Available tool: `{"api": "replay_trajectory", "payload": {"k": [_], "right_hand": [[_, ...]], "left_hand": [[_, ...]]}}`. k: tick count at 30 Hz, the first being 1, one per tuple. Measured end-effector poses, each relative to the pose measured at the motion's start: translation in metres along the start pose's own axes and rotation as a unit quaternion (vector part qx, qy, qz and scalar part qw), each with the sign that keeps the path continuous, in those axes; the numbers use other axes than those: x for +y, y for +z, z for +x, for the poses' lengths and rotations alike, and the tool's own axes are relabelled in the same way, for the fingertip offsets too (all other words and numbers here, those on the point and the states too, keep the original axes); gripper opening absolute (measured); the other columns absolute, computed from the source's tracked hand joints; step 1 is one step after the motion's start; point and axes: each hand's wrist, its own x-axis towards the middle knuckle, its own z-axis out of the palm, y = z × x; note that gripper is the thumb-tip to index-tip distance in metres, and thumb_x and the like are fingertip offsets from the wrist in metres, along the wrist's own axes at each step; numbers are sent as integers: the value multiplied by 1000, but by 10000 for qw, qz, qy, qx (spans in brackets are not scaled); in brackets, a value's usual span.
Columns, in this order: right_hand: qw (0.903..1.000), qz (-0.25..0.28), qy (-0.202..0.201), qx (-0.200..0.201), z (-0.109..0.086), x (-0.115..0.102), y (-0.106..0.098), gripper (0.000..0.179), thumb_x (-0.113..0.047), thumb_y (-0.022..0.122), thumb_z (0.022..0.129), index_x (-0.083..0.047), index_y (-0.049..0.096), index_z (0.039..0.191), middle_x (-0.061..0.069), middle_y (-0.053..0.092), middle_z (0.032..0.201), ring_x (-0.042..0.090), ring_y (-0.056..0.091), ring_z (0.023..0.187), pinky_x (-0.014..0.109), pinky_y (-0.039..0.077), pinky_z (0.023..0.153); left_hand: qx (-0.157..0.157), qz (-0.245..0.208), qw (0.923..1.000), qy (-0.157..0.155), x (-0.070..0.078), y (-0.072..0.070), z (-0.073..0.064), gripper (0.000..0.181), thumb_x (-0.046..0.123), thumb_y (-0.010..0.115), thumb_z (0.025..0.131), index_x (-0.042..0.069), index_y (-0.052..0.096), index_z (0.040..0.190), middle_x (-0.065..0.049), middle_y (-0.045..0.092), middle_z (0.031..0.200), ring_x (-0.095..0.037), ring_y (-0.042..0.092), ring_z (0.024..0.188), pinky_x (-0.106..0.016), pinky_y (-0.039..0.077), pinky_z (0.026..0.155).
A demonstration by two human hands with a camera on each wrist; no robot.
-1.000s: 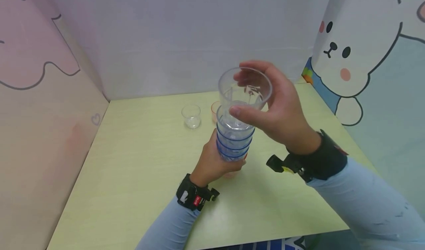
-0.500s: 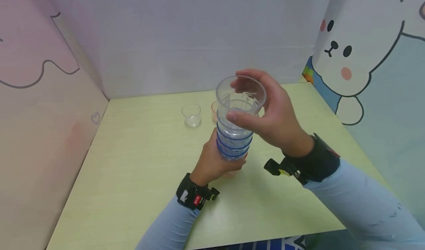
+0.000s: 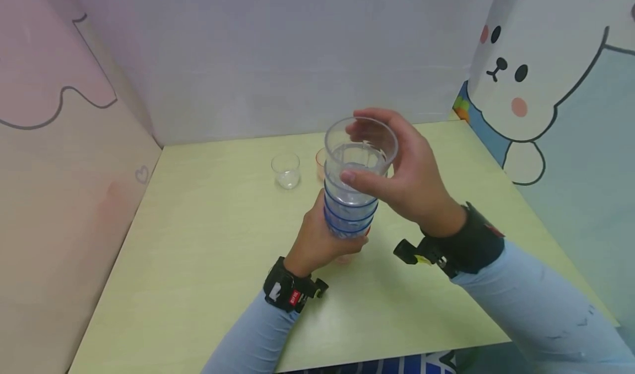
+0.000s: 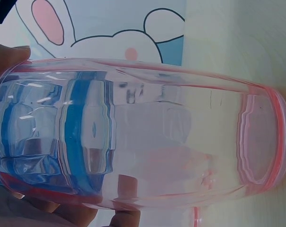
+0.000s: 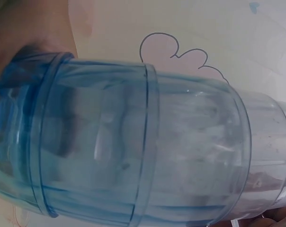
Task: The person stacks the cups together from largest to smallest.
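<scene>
Over the middle of the table, my left hand [image 3: 324, 236] grips a stack of see-through plastic cups near its lower part. At the bottom is a pink-tinted cup [image 4: 218, 137], seen lengthwise in the left wrist view with its closed end away from the palm. Several blue cups [image 3: 349, 214] nest in it, their rims showing as rings. A colourless cup [image 3: 359, 134] tops the stack, and the thumb and fingers of my right hand [image 3: 414, 170] hold it round its sides. In the right wrist view, the blue cups [image 5: 95, 137] fill the left and colourless ones the right.
Farther back on the pale yellow table [image 3: 208, 241] stands a small clear cup [image 3: 286, 171]. An orange-rimmed cup [image 3: 320, 161] is partly hidden behind the stack. A white sheet [image 3: 307, 59] closes off the back, and printed panels stand at both sides.
My right hand has come down and slightly left, lowering its colourless cup deeper into the top of the stack. The left hand keeps its grip in the same place.
</scene>
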Motion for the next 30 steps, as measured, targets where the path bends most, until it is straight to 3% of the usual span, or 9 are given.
{"api": "replay_trajectory", "payload": {"k": [14, 20, 26, 30], "right_hand": [[9996, 268, 89, -39, -1, 1, 0, 67, -9, 81, 82, -9, 53, 143, 10, 64, 131, 23, 58, 126, 46, 50, 108], [9981, 601, 140, -71, -2, 3, 2, 70, -6, 81, 81, -6, 50, 144, 15, 61, 133, 28, 58, 127, 41, 53, 108], [9934, 1148, 18, -31, -4, 13, 8, 78, -6, 85, 79, -8, 46, 146, 15, 58, 138, 32, 59, 129, 46, 52, 109], [9933, 1157, -40, 11, -8, 22, 14, 86, -3, 88, 74, -14, 45, 148, 13, 59, 141, 31, 60, 128, 48, 53, 107]], "left_hand": [[14, -45, 9999, -156, -1, 0, 1, 96, 17, 95, 70, 36, 38, 144, 10, 64, 130, -14, 65, 115, -41, 54, 101], [-2, -95, 9999, -61, -1, 0, 1, 95, 17, 94, 71, 36, 37, 145, 10, 64, 131, -14, 65, 115, -41, 55, 101], [15, -102, 9999, 87, -2, 0, 1, 93, 20, 95, 72, 40, 38, 143, 12, 65, 129, -12, 65, 114, -40, 56, 99], [49, -18, 9999, 144, -3, 0, 1, 93, 20, 95, 70, 39, 40, 142, 12, 66, 126, -12, 65, 112, -39, 56, 98]]}}
